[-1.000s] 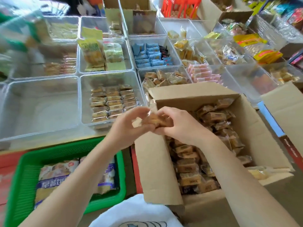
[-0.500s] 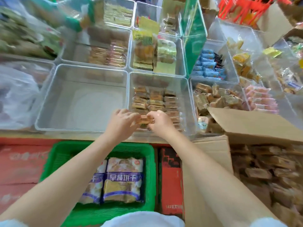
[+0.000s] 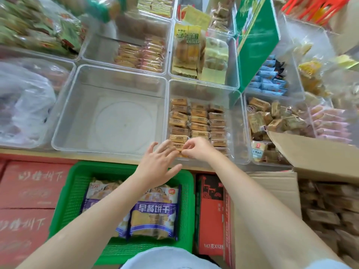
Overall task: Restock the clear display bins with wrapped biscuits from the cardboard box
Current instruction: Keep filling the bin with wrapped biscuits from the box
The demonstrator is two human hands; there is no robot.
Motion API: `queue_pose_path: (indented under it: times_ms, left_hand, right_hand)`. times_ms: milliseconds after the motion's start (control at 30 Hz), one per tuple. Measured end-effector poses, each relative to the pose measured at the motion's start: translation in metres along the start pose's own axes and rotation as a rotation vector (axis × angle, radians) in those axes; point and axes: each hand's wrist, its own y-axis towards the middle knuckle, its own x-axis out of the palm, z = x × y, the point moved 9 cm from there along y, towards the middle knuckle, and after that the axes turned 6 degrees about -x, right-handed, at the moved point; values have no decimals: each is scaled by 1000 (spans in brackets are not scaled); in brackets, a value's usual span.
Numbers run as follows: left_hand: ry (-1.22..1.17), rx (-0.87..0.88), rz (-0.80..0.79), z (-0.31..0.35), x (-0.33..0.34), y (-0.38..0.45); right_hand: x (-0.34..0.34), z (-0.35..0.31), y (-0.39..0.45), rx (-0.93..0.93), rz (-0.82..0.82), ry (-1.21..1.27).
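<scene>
Many clear plastic display bins [image 3: 237,121] cover the counter (snacks everywhere). The right hand [image 3: 198,147] pinches a small brown wrapped biscuit [image 3: 182,152] at the near edge of the rows. Just left, the left hand [image 3: 157,167] has let go since half a second ago, fingers spread. Left of both, an empty transparent bin [image 3: 66,121]; far right, the brown cardboard box [image 3: 310,152].

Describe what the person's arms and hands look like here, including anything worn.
Both forearms are bare up to the bottom edge of the picture, with no sleeves in view. The left hand and right hand wear no gloves. No rings, watch or bracelet show. A white garment shows at the bottom of the picture.
</scene>
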Motion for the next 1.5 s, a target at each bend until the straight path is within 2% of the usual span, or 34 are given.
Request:
queue_pose_path:
  times_ms: [67, 133, 233, 300, 400, 467, 533, 633, 700, 833, 1133, 1233, 1300, 1367, 1433, 1500]
  left_hand:
    - [-82, -15, 46, 6, -13, -5]
    - [-176, -11, 139, 21, -33, -13]
    - [-340, 64, 265, 72, -64, -28]
    - [-411, 113, 262, 118, -71, -37]
    - [-464, 204, 200, 194, -63, -51]
    - [-463, 259, 148, 241, -52, -62]
    - [-489, 256, 49, 283, -34, -70]
    - [-479, 153, 12, 321, -9, -78]
    - [-559, 86, 22, 329, 1, -80]
    - [-654, 49, 36, 332, 5, -80]
    - [-659, 44, 19, 331, 7, -79]
    - [-623, 50, 3, 329, 5, -80]
    - [-626, 42, -3, 326, -1, -81]
    - [-739, -7, 14, 319, -14, -82]
    - [-937, -41, -1, 311, -29, -82]
    - [-1131, -25, -35, 301, -44, -79]
  right_hand:
    - [-21, -10, -15, -38, 111, 31]
    - [-54, -21, -50, -117, 290, 119]
    - [-98, -24, -131, -259, 529, 255]
    - [-117, -8, -195, -315, 719, 259]
    - [-132, 55, -287, -224, 1065, 237]
    - [-130, 113, -324, -59, 1145, 229]
    - [-119, 175, -333, 161, 985, 163]
    - [-85, 246, -330, 401, 496, -43]
    - [-70, 270, -337, 456, 280, -193]
    - [-58, 282, -344, 386, 90, -341]
    - [-73, 280, -348, 236, 95, -312]
    - [-97, 268, -357, 153, 278, -40]
    - [-115, 253, -365, 57, 443, 259]
    - [-127, 230, -369, -71, 537, 582]
    - [-130, 198, -366, -198, 508, 796]
    - [-129, 162, -355, -305, 444, 865]
